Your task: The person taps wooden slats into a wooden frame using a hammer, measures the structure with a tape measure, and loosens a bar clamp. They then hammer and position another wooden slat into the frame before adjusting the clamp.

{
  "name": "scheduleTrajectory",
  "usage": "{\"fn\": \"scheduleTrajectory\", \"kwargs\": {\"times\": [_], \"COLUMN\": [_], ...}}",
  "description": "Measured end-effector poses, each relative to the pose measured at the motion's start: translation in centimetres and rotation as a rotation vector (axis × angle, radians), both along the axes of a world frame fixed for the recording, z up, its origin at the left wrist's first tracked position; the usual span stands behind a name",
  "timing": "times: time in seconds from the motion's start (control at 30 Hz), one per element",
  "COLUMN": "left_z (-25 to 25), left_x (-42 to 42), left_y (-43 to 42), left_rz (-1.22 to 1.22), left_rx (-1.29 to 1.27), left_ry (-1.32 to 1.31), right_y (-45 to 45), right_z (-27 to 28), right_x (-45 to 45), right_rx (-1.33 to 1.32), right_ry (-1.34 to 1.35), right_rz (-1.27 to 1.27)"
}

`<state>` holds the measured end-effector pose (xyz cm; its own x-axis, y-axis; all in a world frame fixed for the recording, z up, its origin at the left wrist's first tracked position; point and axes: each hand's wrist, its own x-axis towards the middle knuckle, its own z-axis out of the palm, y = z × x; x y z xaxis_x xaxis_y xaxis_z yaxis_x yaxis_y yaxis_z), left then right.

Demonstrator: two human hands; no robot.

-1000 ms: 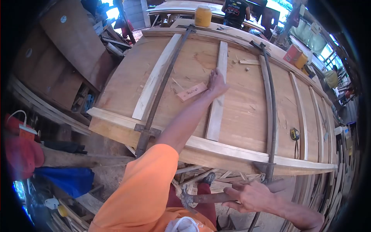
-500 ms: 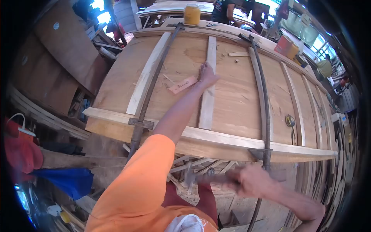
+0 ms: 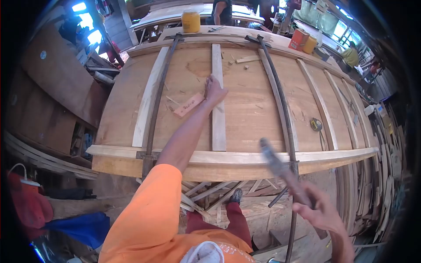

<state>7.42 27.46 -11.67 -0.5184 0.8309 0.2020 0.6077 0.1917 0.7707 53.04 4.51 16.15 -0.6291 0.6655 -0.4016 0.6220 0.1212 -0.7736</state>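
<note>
My left hand [image 3: 215, 92] is closed around the upper part of a pale wooden slat [image 3: 219, 131], which runs across a framed plywood panel [image 3: 252, 116]. Beside that hand lies a small pinkish wood piece [image 3: 189, 105] with writing on it. My right hand [image 3: 319, 208] grips a hammer [image 3: 287, 175] by its handle, slightly blurred. The hammer's head is raised near the panel's front rail [image 3: 239, 157], close to the right bar clamp [image 3: 280, 98]. Another bar clamp [image 3: 160, 92] spans the panel left of my left arm.
A tape measure [image 3: 315, 124] and several wood scraps lie on the panel. Behind it stand a yellow tub [image 3: 190, 22] and a red container [image 3: 298, 39]. Lumber [image 3: 368, 188] is stacked at right; plywood sheets [image 3: 61, 79] lean at left. A person [image 3: 222, 12] is at the back.
My right hand has swung the hammer up from below the front rail, its head now pointing toward the panel. The left hand stays on the slat. The whole view has shifted slightly.
</note>
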Motion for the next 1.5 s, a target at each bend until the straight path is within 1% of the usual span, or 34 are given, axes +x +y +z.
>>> {"fn": "scheduleTrajectory", "kwargs": {"times": [0.03,0.07,0.13,0.17,0.2,0.23,0.27,0.3,0.33,0.4,0.47,0.53,0.57,0.6,0.63,0.67,0.7,0.8,0.87,0.9,0.93,0.97,1.0,1.07,1.13,1.17,1.23,1.3,1.33,1.37,1.4,1.43,1.47,1.5], "left_z": [0.5,0.6,1.1,2.0,3.1,4.2,5.3,6.2,6.8,-0.2,-1.0,-2.0,-2.8,-1.2,2.5,4.2,3.4,-0.3,-2.0,-1.8,-1.7,-1.9,-2.3,-2.5,-2.5,-2.4,-1.7,-2.1,-2.4,-2.5,-2.9,-2.9,-3.4,-1.2], "left_x": [0.3,0.6,1.7,2.6,3.9,5.3,6.6,8.1,10.0,14.3,19.3,22.7,23.3,23.4,23.4,22.9,22.2,23.0,23.1,23.2,22.8,22.7,22.9,23.0,23.1,23.0,22.9,23.8,24.3,24.3,24.4,24.0,23.6,23.3], "left_y": [-0.2,-0.3,0.0,-0.1,-0.4,-0.6,-0.2,0.6,1.3,6.1,6.2,8.6,9.1,7.9,5.3,3.5,3.3,5.2,6.0,5.7,5.7,6.1,6.2,6.1,5.9,5.8,6.3,7.1,7.5,7.8,7.7,8.0,9.2,7.7], "left_rz": [0.0,-0.004,0.142,0.134,0.184,0.233,0.224,-0.027,-0.271,-0.269,-0.204,-0.186,-0.162,-0.15,-0.25,-0.344,-0.318,-0.23,-0.194,-0.224,-0.219,-0.245,-0.276,-0.283,-0.293,-0.292,-0.304,-0.132,-0.163,-0.115,-0.08,-0.1,-0.063,-0.21], "left_rx": [-0.018,-0.018,-0.197,-0.189,0.016,0.226,0.235,0.042,-0.155,0.154,0.184,0.249,0.305,0.302,0.211,0.121,0.118,0.417,0.62,0.566,0.564,0.511,0.455,0.454,0.453,0.402,0.356,0.251,0.252,0.257,0.249,0.288,0.459,0.29], "left_ry": [-0.003,-0.004,0.255,0.261,0.441,0.618,0.625,0.314,-0.001,-0.026,0.146,0.135,0.118,0.112,0.051,-0.012,-0.016,0.088,0.163,0.064,0.054,0.174,0.29,0.259,0.24,0.239,0.248,0.366,0.368,0.417,0.46,0.361,0.283,0.114], "right_y": [-0.4,-0.5,-0.7,-0.5,0.0,0.8,1.5,2.5,3.6,6.3,10.6,15.2,18.5,21.9,24.1,26.0,28.4,33.6,36.3,37.2,38.1,38.2,38.1,37.1,35.0,34.1,33.1,33.4,33.4,33.8,35.8,38.2,40.6,41.1], "right_z": [0.3,0.2,-0.2,-0.3,-0.6,-1.3,-1.9,-2.2,-2.1,-1.3,-0.4,-1.6,-4.0,-6.6,-7.9,-9.2,-11.1,-16.1,-18.4,-19.0,-19.5,-19.4,-19.5,-18.5,-16.7,-16.0,-14.4,-12.6,-11.9,-11.2,-11.6,-12.6,-14.5,-15.1], "right_x": [0.8,1.7,4.0,4.9,5.9,6.8,7.5,7.8,7.3,4.7,1.2,-3.3,-5.7,-8.3,-11.6,-14.7,-17.5,-24.5,-26.7,-27.2,-27.3,-27.5,-27.3,-26.4,-25.0,-23.9,-21.2,-18.1,-16.1,-14.6,-12.5,-10.1,-7.1,-5.2], "right_rx": [-0.069,-0.07,-0.159,-0.142,-0.138,-0.112,-0.088,0.034,0.038,0.236,0.507,0.502,0.568,0.626,0.702,0.777,0.795,0.819,0.833,0.846,0.844,0.86,0.874,0.81,0.79,0.791,0.831,0.829,0.818,0.901,0.958,0.99,0.993,0.926], "right_ry": [0.092,0.091,0.156,0.132,0.138,0.114,0.092,0.052,0.06,0.153,-0.025,0.149,0.182,0.213,0.127,0.045,-0.003,-0.179,-0.2,-0.224,-0.234,-0.223,-0.215,-0.2,-0.071,-0.066,0.164,0.206,0.242,0.23,0.092,-0.063,0.008,-0.217], "right_rz": [-0.147,-0.151,-0.458,-0.489,-0.496,-0.572,-0.653,-0.613,-0.625,-0.508,-0.288,-0.172,-0.094,-0.008,0.016,0.045,0.041,-0.062,-0.083,-0.12,-0.113,-0.117,-0.124,-0.143,-0.11,-0.115,-0.11,-0.198,-0.271,-0.308,-0.294,-0.287,-0.213,-0.209]}}
